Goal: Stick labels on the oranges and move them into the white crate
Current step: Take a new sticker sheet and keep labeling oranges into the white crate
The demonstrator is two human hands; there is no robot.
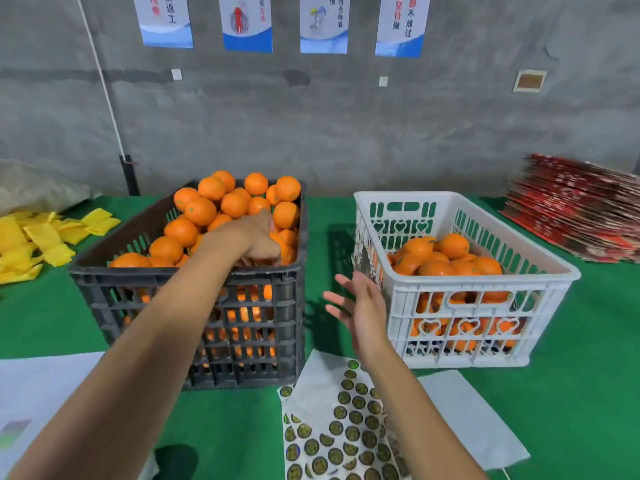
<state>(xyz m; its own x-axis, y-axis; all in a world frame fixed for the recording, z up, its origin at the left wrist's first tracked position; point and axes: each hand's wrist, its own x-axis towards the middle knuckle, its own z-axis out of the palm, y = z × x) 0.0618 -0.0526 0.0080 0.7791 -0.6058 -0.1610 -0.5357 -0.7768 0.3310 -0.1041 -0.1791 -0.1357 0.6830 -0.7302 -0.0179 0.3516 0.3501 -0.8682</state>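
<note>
A black crate (256,355) piled with oranges (201,211) stands left of centre on the green table. My left hand (254,237) reaches down into it, fingers curled around an orange at the near right of the pile. A white crate (485,299) on the right holds several oranges (453,245). My right hand (360,306) hovers between the two crates with fingers spread, holding nothing. Sheets of round gold labels (346,431) lie on the table in front, under my right forearm.
Yellow foam sleeves (38,237) are scattered at the far left. A stack of red flattened cartons (575,209) sits at the far right. White paper (45,386) lies at the near left. A grey wall with posters stands behind the table.
</note>
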